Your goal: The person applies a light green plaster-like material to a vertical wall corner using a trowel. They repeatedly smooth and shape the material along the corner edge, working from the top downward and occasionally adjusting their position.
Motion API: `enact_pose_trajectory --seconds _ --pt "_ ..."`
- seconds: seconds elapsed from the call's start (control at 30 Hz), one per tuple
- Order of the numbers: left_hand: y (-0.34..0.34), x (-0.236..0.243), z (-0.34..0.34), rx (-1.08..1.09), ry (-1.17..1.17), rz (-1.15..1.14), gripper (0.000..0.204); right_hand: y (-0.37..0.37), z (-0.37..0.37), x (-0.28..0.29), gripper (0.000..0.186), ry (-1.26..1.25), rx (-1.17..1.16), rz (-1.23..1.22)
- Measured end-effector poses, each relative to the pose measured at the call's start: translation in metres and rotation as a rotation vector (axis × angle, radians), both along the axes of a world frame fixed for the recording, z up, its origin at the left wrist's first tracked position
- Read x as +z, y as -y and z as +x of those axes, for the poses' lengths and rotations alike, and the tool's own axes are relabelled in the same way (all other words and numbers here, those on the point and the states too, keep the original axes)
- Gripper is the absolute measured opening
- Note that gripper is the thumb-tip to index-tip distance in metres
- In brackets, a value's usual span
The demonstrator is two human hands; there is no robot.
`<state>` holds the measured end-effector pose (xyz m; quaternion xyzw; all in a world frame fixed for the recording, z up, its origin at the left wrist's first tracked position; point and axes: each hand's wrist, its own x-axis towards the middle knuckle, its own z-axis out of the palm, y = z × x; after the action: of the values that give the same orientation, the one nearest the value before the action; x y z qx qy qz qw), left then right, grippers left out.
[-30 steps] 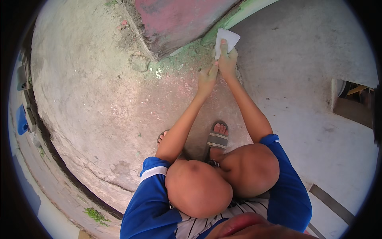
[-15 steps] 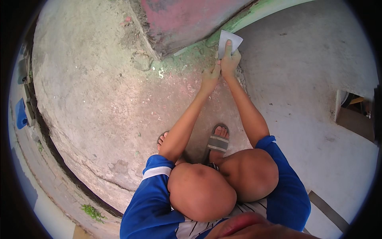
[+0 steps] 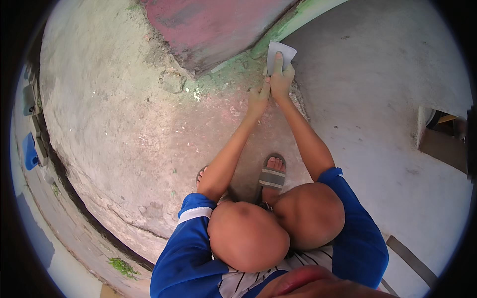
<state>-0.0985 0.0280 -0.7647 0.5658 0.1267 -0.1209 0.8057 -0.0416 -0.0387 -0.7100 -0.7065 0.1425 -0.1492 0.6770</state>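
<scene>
Here, sandpaper sheet [image 3: 279, 52] flat, long axis wall-ward.

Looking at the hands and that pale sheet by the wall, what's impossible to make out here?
- Head view: the lower part of the pale sheet is covered by the right hand.
- The left hand fingertips sit against the right hand; whether they touch the sheet cannot be told.
- The sandalled foot is partly hidden by the knees.
- What the sheet's material is: too small.

Blue short sleeves [image 3: 185, 248], the left one with a white band at the cuff. White shirt front [image 3: 248, 280] with thin dark stripes. Bare knees, bare forearms. Grey strapped sandal [image 3: 272, 178] (other foot mostly hidden).
</scene>
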Motion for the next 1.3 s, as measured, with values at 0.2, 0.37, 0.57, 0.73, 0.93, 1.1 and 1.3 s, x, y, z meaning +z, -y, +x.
enact_pose_trajectory --seconds 0.2,0.37,0.57,0.73,0.93,1.1,1.3 --pt "-0.002 -0.010 0.005 -0.010 0.018 0.022 0.061 -0.002 0.001 0.003 0.036 -0.008 0.011 0.055" --pt "0.002 0.007 0.018 0.126 0.215 -0.016 0.055 -0.004 0.015 -0.001 0.037 0.132 0.009 -0.068" --pt "-0.006 0.034 0.044 -0.008 0.067 -0.227 0.051 -0.007 0.032 0.037 0.040 0.224 -0.009 -0.141" --pt "0.003 0.021 0.030 0.183 0.280 0.089 0.049 -0.014 0.021 0.018 0.040 0.140 -0.017 -0.038" --pt "-0.019 0.034 0.046 -0.043 0.021 -0.214 0.047 -0.023 0.030 0.067 0.039 0.151 0.034 -0.086" --pt "-0.011 0.032 0.021 -0.011 -0.051 -0.181 0.044 -0.015 0.014 0.019 0.043 0.051 -0.038 -0.109" --pt "-0.024 0.028 0.020 -0.061 -0.064 -0.201 0.037 -0.021 0.009 0.013 0.042 0.044 -0.022 -0.084"
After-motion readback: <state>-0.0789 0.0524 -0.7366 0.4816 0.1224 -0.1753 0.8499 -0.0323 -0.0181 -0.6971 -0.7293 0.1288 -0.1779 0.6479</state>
